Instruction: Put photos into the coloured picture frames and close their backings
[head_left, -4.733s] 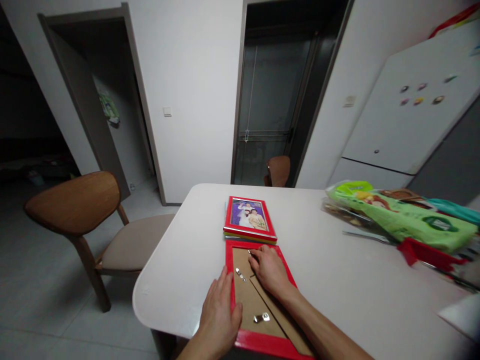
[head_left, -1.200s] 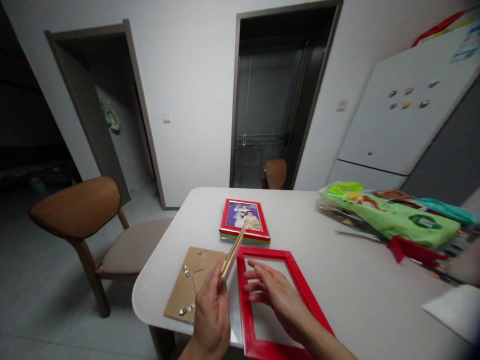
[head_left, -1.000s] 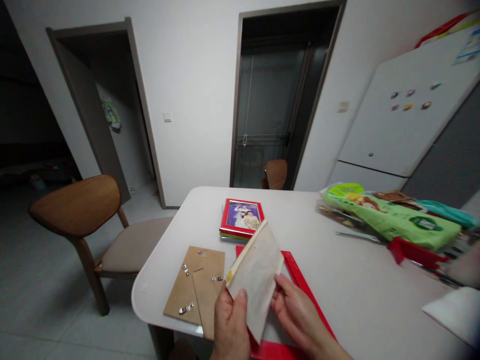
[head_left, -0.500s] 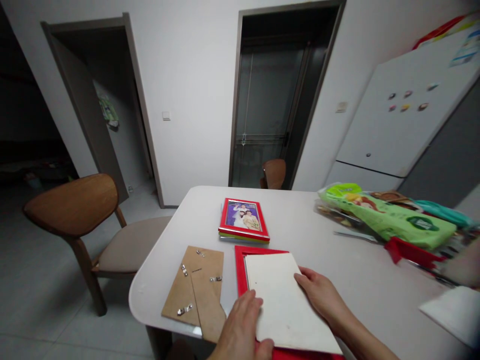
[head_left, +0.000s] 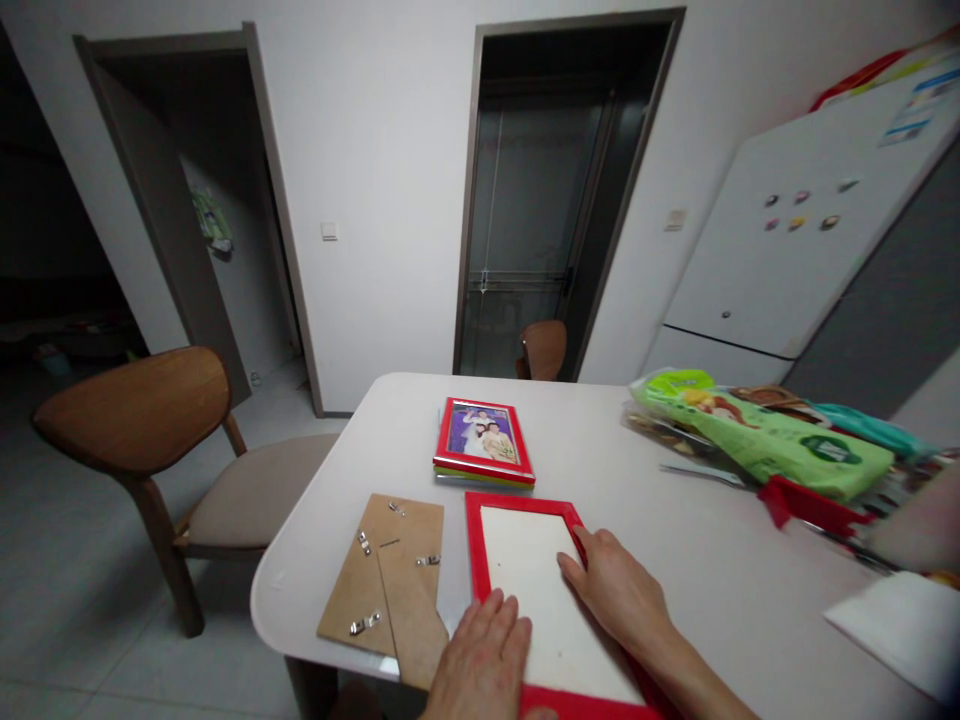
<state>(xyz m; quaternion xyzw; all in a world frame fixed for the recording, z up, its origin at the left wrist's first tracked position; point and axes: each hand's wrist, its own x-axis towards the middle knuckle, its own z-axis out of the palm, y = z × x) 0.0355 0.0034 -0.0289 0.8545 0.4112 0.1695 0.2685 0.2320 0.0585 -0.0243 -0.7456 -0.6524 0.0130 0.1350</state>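
A red picture frame (head_left: 480,545) lies on the table in front of me, with a white sheet (head_left: 536,575) sitting inside its border. My left hand (head_left: 484,655) lies flat with fingers stretched over the frame's left side and the sheet's edge. At the right side, my right hand (head_left: 619,585) rests with its thumb on the sheet and its fingers along the red border, apart from each other. To the left is a brown backing board (head_left: 382,580) with metal clips and a stand flap. Behind the frame sits a stack topped by a red-framed photo (head_left: 486,440).
A green package (head_left: 780,430) and assorted items crowd the table's right side, with a red-handled object (head_left: 810,510) before them. White paper (head_left: 892,630) lies at the near right. A wooden chair (head_left: 142,410) stands left of the table (head_left: 585,420).
The white sheet, earlier lying askew over the red frame, now sits within its border. My right hand has shifted up and left to the frame's right edge; my left hand lies flatter.
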